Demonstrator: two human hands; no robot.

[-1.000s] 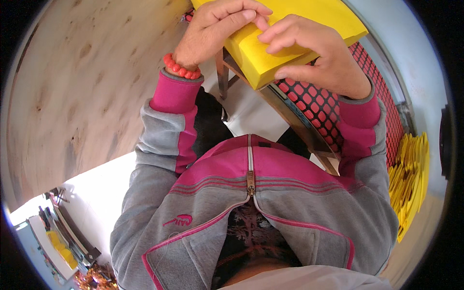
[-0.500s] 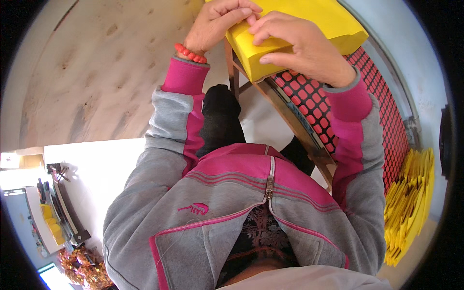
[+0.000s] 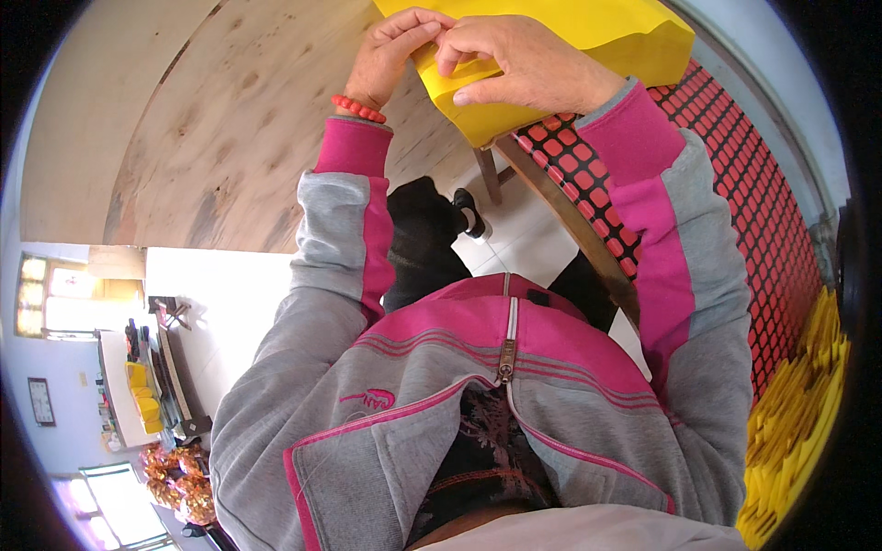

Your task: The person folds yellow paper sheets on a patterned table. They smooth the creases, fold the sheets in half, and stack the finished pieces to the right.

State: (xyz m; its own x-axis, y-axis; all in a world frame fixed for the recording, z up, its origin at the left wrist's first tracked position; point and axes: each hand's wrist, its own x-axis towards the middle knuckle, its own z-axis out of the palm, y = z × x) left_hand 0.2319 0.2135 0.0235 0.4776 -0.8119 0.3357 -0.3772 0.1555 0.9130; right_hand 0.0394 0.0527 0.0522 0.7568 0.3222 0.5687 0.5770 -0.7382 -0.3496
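Note:
A large yellow sheet-like piece (image 3: 634,50), folded and either paper or thin cloth, lies at the top of the view. My left hand (image 3: 390,57) is at its left corner, with thumb and fingers pressed together on the edge. From the right, my right hand (image 3: 528,66) reaches over the same piece. Its fingers curl over the fold beside my left fingertips, while the thumb rests lower on the front face. The exact contact between the fingertips is partly hidden. A red bead bracelet (image 3: 358,108) circles my left wrist.
The yellow piece lies over a wood-framed surface with a red-and-black patterned cover (image 3: 726,220). A wide wooden board (image 3: 211,138) stands on the left. Several yellow folded pieces (image 3: 797,422) are stacked at lower right. A wooden leg (image 3: 488,174) shows beneath.
Both hands have shifted slightly left in the view, still together at the yellow piece's edge. The view has turned a little, showing more of the room at left and a shoe below.

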